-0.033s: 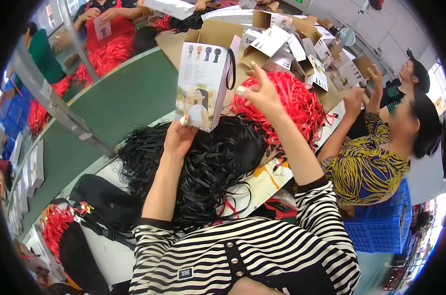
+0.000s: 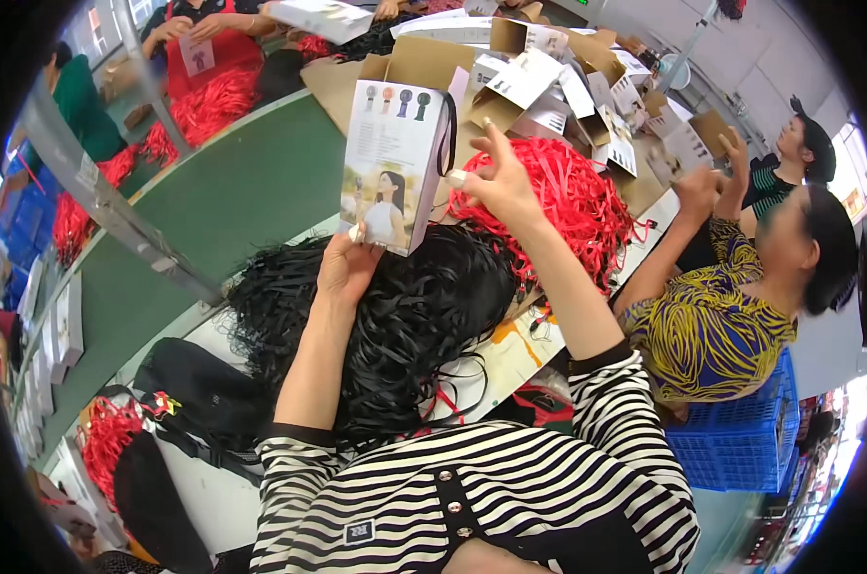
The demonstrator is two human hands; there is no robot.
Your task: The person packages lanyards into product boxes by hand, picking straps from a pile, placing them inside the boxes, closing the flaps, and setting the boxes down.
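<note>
My left hand (image 2: 349,265) grips the bottom of an upright white cardboard box (image 2: 374,143) with small pictures of handheld fans and a person printed on it. The box's brown top flaps (image 2: 431,62) stand up, unfolded. A black wrist strap (image 2: 449,134) hangs over its upper right edge. Just right of that strap, my right hand (image 2: 502,182) is in the air with fingers apart and nothing visible in it. White coverings show on some fingertips. Under the box lies a big heap of black straps (image 2: 424,316), and behind my right hand a heap of red straps (image 2: 567,210).
Several opened boxes (image 2: 538,81) are piled at the back. A co-worker in a patterned top (image 2: 711,330) sits close on the right by a blue crate (image 2: 739,430). A green conveyor belt (image 2: 252,191) and metal post (image 2: 118,206) stand left. A black bag (image 2: 194,392) lies near left.
My right hand has shifted slightly left, closer to the black strap on the box. My left hand and the box have barely moved. The right co-worker's hand has moved a little.
</note>
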